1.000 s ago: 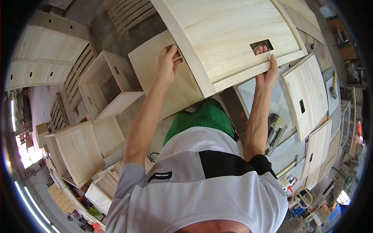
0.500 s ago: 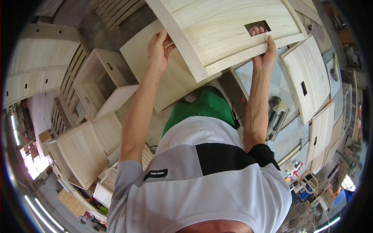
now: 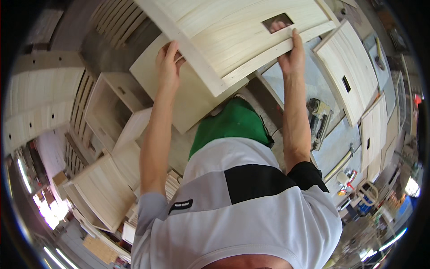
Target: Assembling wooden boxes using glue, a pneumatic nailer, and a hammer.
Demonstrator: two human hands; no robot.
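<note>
Fingers point(image 3: 277, 25) of the right hand point(image 3: 292, 58) show through a rectangular cutout point(image 3: 287, 19), thumb outside, gripping the near edge of a framed pale-wood panel point(image 3: 228, 38). From my remote view, the panel slants across the top centre, ahead of green trousers point(image 3: 233, 123). Against its left edge, the left hand point(image 3: 168, 67) curls; I cannot tell whether it grips. Beyond: a plain board point(image 3: 186, 101) partly behind, an open wooden box point(image 3: 136, 96) leftward, and, rightward, a slotted panel point(image 3: 342, 62) and a nail gun point(image 3: 318, 112) on a grey tabletop point(image 3: 320, 78).
</note>
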